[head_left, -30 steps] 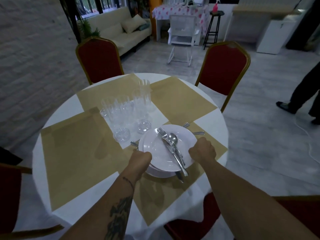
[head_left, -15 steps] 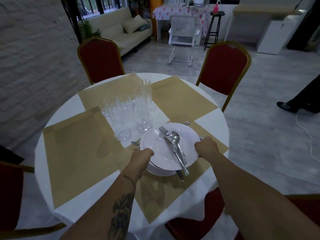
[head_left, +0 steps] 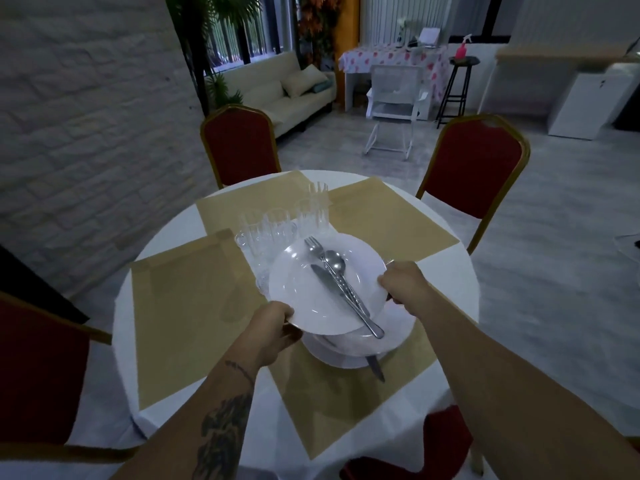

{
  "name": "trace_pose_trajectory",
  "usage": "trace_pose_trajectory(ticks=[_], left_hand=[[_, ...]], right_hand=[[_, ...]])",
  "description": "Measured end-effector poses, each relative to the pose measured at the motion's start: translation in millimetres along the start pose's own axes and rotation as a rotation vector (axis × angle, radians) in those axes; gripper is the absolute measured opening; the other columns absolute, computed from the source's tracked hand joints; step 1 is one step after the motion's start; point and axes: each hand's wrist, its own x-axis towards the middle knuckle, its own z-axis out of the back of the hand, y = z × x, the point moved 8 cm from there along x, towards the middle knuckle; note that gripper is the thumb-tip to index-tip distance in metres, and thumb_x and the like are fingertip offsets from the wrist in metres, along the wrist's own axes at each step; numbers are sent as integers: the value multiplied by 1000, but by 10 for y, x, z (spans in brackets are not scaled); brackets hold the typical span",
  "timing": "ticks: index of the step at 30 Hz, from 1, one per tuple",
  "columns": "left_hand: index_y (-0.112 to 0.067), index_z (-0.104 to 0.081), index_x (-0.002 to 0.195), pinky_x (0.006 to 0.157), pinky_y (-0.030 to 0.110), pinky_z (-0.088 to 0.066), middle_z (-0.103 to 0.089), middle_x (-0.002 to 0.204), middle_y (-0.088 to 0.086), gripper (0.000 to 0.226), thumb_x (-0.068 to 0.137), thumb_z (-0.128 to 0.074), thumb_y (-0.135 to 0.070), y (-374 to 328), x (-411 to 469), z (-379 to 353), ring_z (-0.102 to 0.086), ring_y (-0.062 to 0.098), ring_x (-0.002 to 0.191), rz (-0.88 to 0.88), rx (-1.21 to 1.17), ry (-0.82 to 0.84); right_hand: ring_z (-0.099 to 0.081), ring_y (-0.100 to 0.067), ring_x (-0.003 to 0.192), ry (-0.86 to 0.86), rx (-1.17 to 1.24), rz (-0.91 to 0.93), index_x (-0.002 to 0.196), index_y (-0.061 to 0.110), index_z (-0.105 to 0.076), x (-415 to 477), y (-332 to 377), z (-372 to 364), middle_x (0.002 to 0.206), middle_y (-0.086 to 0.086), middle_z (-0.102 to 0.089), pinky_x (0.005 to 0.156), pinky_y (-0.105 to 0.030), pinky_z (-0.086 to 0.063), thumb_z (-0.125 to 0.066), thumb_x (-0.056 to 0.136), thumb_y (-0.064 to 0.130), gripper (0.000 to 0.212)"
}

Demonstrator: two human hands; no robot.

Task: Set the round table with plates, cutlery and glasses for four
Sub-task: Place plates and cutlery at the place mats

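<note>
A white top plate (head_left: 301, 289) is lifted above the plate stack (head_left: 391, 337) on the round table (head_left: 166, 237). My left hand (head_left: 273, 327) grips its near left rim and my right hand (head_left: 401, 282) grips its right rim. On the lifted plate lie a fork (head_left: 313, 244), a spoon (head_left: 334, 261) and a knife (head_left: 322, 278). Another knife (head_left: 375, 368) sticks out from under the stack. Several clear glasses (head_left: 277, 226) stand grouped in the table's middle, partly hidden by the plate.
Gold placemats (head_left: 187, 306) cover the white cloth at each seat. Red chairs (head_left: 478, 168) stand around the table, one at the far left (head_left: 239, 147), one at the left edge (head_left: 38, 382), one near me (head_left: 446, 441). A sofa and small furniture lie beyond.
Both hands have raised the top plate with its cutlery off the stack and toward the glasses. The view has tilted up a little.
</note>
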Motion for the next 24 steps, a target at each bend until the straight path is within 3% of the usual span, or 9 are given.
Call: trace_pose_trajectory(ticks=[3, 6, 8, 10, 12, 16, 19, 24], left_hand=[[-5, -56, 102, 77, 42, -56, -62, 99, 13, 24, 92, -39, 8, -249, -180, 297, -63, 28, 89, -66, -129, -10], [-1, -55, 110, 66, 41, -57, -63, 102, 15, 26, 92, -39, 10, -357, -253, 711, -64, 29, 89, -75, -132, -100], [1, -53, 120, 62, 39, -58, -63, 106, 16, 33, 90, -40, 10, -386, -288, 1035, -65, 30, 90, -75, -139, -148], [0, -54, 120, 63, 39, -58, -64, 103, 16, 35, 89, -39, 10, -398, -288, 1323, -65, 30, 87, -70, -133, -196], [-2, -56, 112, 64, 40, -57, -64, 101, 16, 31, 89, -39, 11, -409, -269, 1654, -64, 30, 85, -61, -121, -248], [0, -56, 104, 74, 44, -58, -63, 98, 19, 25, 90, -40, 12, -405, -157, 2143, -63, 32, 83, -32, -81, -304], [5, -58, 111, 81, 45, -57, -66, 103, 22, 25, 91, -44, 10, -448, 51, 2513, -64, 31, 85, -7, 47, -311], [2, -58, 104, 70, 37, -58, -65, 96, 19, 17, 90, -49, 6, -519, 508, 3043, -64, 30, 86, 68, 154, -270]], right_hand=[[-37, -20, 53, 65, -6, 123, 64, 10, -46, -120, 457, -293, 65, -12, -47, 46, -19, -24, -53, 78, 0, 19], [-40, -23, 67, 69, -115, 226, 66, 13, -44, -261, 785, -609, 67, -6, -44, 52, -26, -27, -54, 76, 4, 18], [-49, -27, 82, 44, -334, 335, 88, 13, -53, -438, 1010, -894, 84, -4, -49, 65, -29, -38, -55, 80, 8, 10], [-52, -30, 104, -32, -555, 521, 115, 12, -53, -666, 1268, -1180, 109, -7, -51, 81, -34, -44, -56, 84, 15, 31], [-53, -30, 111, 48, -642, 676, 118, 12, -54, -913, 1445, -1678, 118, -8, -52, 87, -37, -46, -54, 89, 25, 32], [-61, -31, 101, 324, -764, 559, 102, 13, -58, -1124, 1271, -2548, 106, -7, -62, 78, -35, -46, -41, 80, 54, 49], [-64, -28, 98, 360, -825, 497, 101, 15, -57, -1165, 1189, -3063, 98, -5, -63, 71, -32, -40, -51, 83, 40, 32], [-59, -21, 77, 415, -779, 358, 91, 14, -53, -1019, 1204, -3737, 79, 1, -55, 65, -29, -43, -55, 84, 25, 13]])
